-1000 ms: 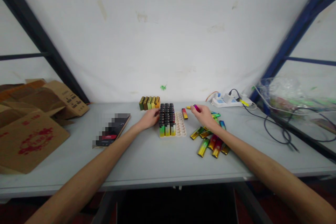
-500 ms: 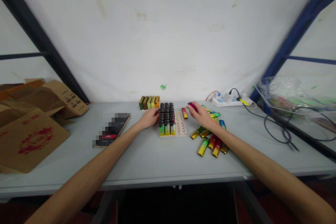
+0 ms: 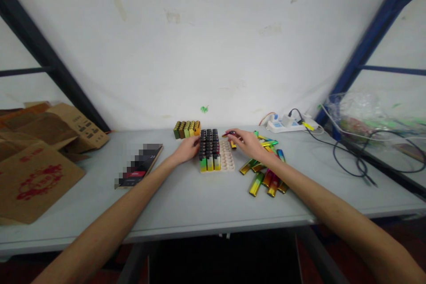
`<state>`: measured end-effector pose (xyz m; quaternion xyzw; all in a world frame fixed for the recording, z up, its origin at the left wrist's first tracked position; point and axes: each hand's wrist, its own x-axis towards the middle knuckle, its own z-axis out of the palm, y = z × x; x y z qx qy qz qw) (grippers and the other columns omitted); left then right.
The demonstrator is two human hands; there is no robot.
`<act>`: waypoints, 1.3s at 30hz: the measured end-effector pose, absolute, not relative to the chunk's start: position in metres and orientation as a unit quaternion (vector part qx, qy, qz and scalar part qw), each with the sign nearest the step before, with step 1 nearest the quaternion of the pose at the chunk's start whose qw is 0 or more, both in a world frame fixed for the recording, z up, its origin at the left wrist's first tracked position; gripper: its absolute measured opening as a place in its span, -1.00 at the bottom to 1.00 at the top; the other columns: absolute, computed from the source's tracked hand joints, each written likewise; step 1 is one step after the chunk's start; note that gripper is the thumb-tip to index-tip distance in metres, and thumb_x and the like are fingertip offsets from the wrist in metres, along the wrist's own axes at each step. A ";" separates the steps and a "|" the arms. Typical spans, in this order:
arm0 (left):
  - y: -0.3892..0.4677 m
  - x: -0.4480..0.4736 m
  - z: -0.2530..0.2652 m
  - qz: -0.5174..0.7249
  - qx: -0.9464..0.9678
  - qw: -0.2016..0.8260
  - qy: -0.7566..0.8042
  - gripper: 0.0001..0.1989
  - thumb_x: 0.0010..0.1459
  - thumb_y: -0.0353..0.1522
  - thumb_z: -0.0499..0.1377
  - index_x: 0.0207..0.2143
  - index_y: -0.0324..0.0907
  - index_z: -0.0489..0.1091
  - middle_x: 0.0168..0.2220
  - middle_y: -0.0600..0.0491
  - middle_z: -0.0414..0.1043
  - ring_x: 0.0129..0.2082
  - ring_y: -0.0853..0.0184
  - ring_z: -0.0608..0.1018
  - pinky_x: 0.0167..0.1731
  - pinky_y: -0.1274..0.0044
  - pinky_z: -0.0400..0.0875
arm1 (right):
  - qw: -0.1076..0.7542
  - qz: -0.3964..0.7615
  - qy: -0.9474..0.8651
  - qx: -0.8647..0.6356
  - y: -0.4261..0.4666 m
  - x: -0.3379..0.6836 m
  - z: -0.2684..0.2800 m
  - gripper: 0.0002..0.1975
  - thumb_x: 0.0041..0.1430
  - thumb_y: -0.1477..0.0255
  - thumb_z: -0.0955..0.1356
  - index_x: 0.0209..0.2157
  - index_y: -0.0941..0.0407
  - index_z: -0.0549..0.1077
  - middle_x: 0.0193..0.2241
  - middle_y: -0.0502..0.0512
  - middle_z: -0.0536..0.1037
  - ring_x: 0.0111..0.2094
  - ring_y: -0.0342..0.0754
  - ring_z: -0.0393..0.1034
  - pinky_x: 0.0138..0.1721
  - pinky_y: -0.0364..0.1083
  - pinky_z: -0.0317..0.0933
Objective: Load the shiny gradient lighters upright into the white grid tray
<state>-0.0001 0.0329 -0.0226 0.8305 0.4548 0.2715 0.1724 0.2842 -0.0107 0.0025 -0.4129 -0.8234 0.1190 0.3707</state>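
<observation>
Black-topped lighters [image 3: 209,148] stand upright in packed rows on the left part of a pale tray with round holes [image 3: 228,162]. The tray's right columns show bare holes. My left hand [image 3: 188,148] is closed against the left side of the block, its fingertips partly hidden by the lighters. Over the tray's back right corner, my right hand [image 3: 248,142] pinches a dark purple-red lighter [image 3: 230,133], tilted nearly flat. A red-yellow lighter [image 3: 233,145] lies beneath those fingers, mostly covered. Under my right forearm is a loose pile of shiny coloured lighters [image 3: 256,184].
Behind the tray stands a block of green, brown and yellow pieces [image 3: 187,129]. A dark flat box [image 3: 141,166] and cardboard boxes [image 3: 43,177] are on the left. A power strip [image 3: 282,125], black cable [image 3: 359,168] and clear plastic bag [image 3: 359,111] lie right.
My right hand has moved left with the purple-red lighter, from beside the tray to over its back right corner. My left hand stays at the block's left side. The view has shifted slightly.
</observation>
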 end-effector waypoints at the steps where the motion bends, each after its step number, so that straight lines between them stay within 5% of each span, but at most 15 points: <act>1: 0.033 0.000 -0.023 0.271 0.830 0.174 0.455 -0.61 0.17 -0.29 0.03 -0.10 -0.25 0.54 -0.03 -0.14 0.60 -0.05 0.05 0.60 0.05 0.30 0.46 | 0.367 0.120 -0.831 -0.400 -0.008 0.283 0.001 -0.67 0.45 0.28 0.25 0.06 0.11 0.51 -0.12 0.15 0.66 -0.18 -0.02 0.53 -0.11 -0.09 0.31; 4: 0.033 0.000 -0.022 0.268 0.833 0.173 0.453 -0.62 0.15 -0.31 0.03 -0.11 -0.25 0.54 -0.03 -0.14 0.61 -0.04 0.05 0.59 0.05 0.31 0.46 | 0.339 0.099 -0.858 -0.373 0.001 0.281 -0.006 -0.66 0.44 0.33 0.26 0.12 0.13 0.48 0.04 0.23 0.60 -0.01 0.03 0.50 0.05 0.00 0.30; 9: 0.032 0.001 -0.021 0.258 0.833 0.168 0.459 -0.62 0.16 -0.33 0.01 -0.12 -0.27 0.54 -0.05 -0.14 0.61 -0.06 0.05 0.60 0.01 0.32 0.47 | 0.280 0.064 -0.890 -0.355 0.016 0.280 -0.020 -0.66 0.44 0.38 0.25 0.12 0.20 0.48 0.00 0.29 0.59 0.00 0.08 0.47 0.10 0.07 0.30; 14: 0.033 0.000 -0.022 0.253 0.833 0.156 0.467 -0.60 0.17 -0.35 0.01 -0.08 -0.28 0.54 -0.03 -0.16 0.60 -0.02 0.04 0.59 0.04 0.29 0.46 | 0.324 0.059 -0.882 -0.336 0.025 0.283 -0.026 -0.65 0.48 0.31 0.19 0.09 0.17 0.46 0.06 0.31 0.53 0.09 0.09 0.42 0.17 0.10 0.25; 27: 0.032 0.002 -0.021 0.267 0.830 0.160 0.463 -0.63 0.15 -0.37 0.04 -0.10 -0.26 0.55 -0.05 -0.12 0.62 -0.04 0.07 0.60 0.03 0.32 0.47 | 0.240 0.093 -0.888 -0.382 0.007 0.275 -0.009 -0.70 0.51 0.32 0.17 0.05 0.13 0.41 -0.24 0.14 0.58 -0.26 -0.03 0.48 -0.16 -0.09 0.27; 39: 0.035 0.000 -0.024 0.262 0.834 0.157 0.459 -0.62 0.17 -0.38 0.02 -0.09 -0.27 0.54 -0.04 -0.16 0.61 -0.03 0.05 0.60 0.04 0.31 0.46 | 0.249 0.106 -0.883 -0.384 0.019 0.271 -0.020 -0.70 0.52 0.31 0.13 0.07 0.15 0.34 -0.12 0.22 0.56 -0.11 0.01 0.47 -0.05 -0.05 0.27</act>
